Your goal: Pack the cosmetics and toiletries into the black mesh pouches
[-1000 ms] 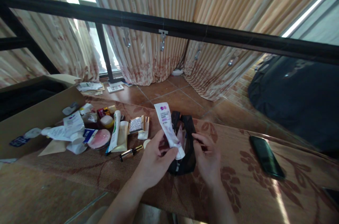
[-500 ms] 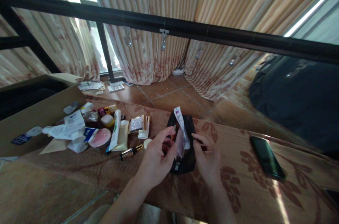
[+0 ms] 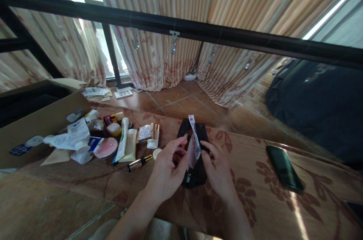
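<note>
A small black pouch (image 3: 202,132) lies on the cloth in front of me, its mouth spread. A narrow, see-through plastic packet with a white printed top (image 3: 192,119) and a purplish lower part stands up out of it. My left hand (image 3: 167,168) is curled at the pouch's left side, thumb and fingers around its edge; the exact grip is partly hidden. From the right, my right hand (image 3: 218,168) has bent fingers and thumb at the packet's right side, over the pouch. A metal zipper pull (image 3: 188,176) shows at the pouch's near end.
Left of my hands lie a black-and-gold lipstick (image 3: 140,162), a glittery compact (image 3: 145,133), several tubes and a pink round container (image 3: 106,147). A cardboard box (image 3: 42,128) stands far left. A phone (image 3: 284,168) lies to the right. A black rail (image 3: 198,30) crosses behind.
My right hand has shifted left, from the pouch's right edge to the packet. The packet has turned and looks narrower. My left hand has stayed nearly in place.
</note>
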Motion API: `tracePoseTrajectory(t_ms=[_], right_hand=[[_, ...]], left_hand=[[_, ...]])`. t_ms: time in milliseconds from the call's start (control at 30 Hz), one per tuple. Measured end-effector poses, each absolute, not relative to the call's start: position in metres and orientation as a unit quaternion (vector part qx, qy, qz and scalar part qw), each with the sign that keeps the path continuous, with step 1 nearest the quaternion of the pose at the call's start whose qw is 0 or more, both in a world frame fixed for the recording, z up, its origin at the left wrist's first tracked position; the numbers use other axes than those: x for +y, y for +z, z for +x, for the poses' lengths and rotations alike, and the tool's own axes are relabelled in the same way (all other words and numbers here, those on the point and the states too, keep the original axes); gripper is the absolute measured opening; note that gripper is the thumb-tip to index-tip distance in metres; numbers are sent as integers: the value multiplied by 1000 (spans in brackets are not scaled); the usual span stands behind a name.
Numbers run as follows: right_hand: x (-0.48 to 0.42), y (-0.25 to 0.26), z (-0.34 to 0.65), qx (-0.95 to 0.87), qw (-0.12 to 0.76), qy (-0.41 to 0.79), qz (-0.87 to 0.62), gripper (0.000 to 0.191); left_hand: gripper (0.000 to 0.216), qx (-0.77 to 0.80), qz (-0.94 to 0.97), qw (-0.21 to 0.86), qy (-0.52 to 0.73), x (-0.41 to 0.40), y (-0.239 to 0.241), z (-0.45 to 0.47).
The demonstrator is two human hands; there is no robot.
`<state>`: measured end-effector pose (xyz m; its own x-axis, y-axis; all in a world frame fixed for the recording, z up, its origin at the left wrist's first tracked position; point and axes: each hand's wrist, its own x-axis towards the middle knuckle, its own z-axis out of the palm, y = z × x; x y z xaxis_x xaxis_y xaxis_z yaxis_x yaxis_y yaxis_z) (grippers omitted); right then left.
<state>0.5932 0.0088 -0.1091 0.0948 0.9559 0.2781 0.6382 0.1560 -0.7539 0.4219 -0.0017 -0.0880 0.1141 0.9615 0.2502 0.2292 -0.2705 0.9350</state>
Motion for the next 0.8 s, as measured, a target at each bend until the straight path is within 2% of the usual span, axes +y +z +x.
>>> tracePoseTrajectory(t_ms=[233,367,600,800], right_hand=[[12,-114,595,-631,278,83,-719,37],[15,-118,592,-598,236,46,-765,36],[21,-117,584,-572,277,57,-770,33],[15,-109,588,-573,357,147,-723,35]], left_hand=[[32,459,652,368,478,-1,-87,424],[30,458,651,376,475,-1,-89,425],[28,456,651,378,475,-1,-88,421],[28,460,643,388,474,-1,-87,420]])
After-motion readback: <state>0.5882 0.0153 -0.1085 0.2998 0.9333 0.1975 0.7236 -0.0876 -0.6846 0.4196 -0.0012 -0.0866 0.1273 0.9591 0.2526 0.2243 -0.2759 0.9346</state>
